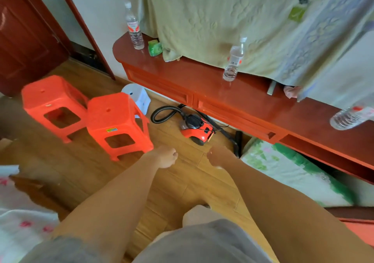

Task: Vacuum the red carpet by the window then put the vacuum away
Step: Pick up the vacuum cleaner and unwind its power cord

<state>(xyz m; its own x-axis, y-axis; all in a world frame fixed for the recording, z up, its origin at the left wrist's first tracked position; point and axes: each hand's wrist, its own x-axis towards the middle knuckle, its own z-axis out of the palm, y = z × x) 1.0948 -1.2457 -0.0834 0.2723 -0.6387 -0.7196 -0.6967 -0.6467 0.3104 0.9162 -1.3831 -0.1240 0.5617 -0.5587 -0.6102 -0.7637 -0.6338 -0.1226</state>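
Head view, left to right. A dark red door (pixel 22 40) stands at far left. Two orange plastic stools (pixel 53 104) (pixel 117 124) stand side by side on the wooden floor (pixel 182 173); a small white stool (pixel 137 96) sits behind the second, partly hidden by it. Left hand (pixel 167 157) and right hand (pixel 219 157) reach forward over the floor, near each other but apart; the fingers of both are curled inward into loose fists, holding nothing. One red and black canister vacuum (pixel 195 128) lies on the floor just beyond the hands, against the base of a long red cabinet (pixel 232 92). Its body runs diagonally from upper left to lower right, its black hose (pixel 162 114) looping off to the left; the black wand and floor head (pixel 236 141) extend to the right, partly under the cabinet. Three clear plastic bottles stand on the cabinet top: one at left (pixel 134 29), one at centre (pixel 233 61), and one at right (pixel 351 117), blurred and cut by the frame edge. A green packet (pixel 154 48) lies beside the first bottle. Pale curtains (pixel 222 19) hang behind. A green floral mat (pixel 291 169) lies at lower right, partly under the cabinet
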